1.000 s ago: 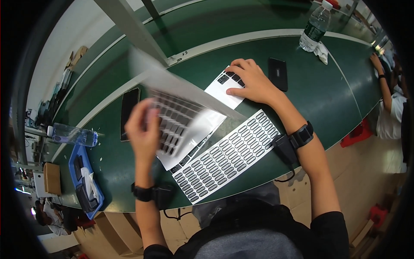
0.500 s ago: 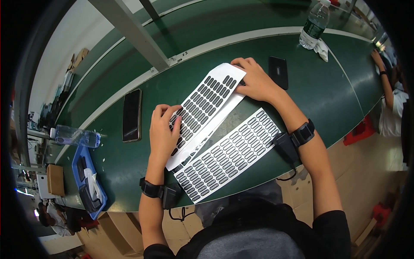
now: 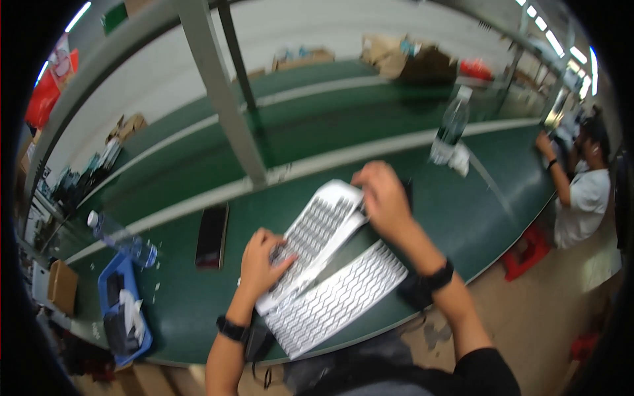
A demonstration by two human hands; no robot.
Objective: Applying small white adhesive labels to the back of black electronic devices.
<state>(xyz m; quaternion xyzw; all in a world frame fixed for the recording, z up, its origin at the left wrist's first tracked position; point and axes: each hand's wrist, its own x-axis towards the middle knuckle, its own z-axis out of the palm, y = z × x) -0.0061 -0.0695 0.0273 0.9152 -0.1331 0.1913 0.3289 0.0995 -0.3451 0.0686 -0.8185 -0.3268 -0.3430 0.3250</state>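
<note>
A white sheet of dark oval stickers (image 3: 323,221) lies slanted over another white sheet on the table. My left hand (image 3: 261,264) is on its left edge, thumb and fingers holding it. At the upper right corner of that sheet, my right hand (image 3: 386,201) has its fingers curled together. It is blurred, and whatever lies between its fingertips cannot be made out. Nearer to me lies another sheet with rows of ovals (image 3: 340,300), apart from both hands. A black device is strapped to each wrist.
On the green table (image 3: 185,317) are a phone (image 3: 212,236) at left, a blue tray (image 3: 142,336) with black items, and a lying bottle (image 3: 125,241). An upright bottle (image 3: 449,129) and tissue (image 3: 460,160) stand far right. A metal post (image 3: 221,92) rises behind. Another person (image 3: 584,191) sits at right.
The view has tilted up, showing more of the background. My right hand's fingers have curled in above the sheet's corner. My left hand's thumb now lies flatter across the stickers.
</note>
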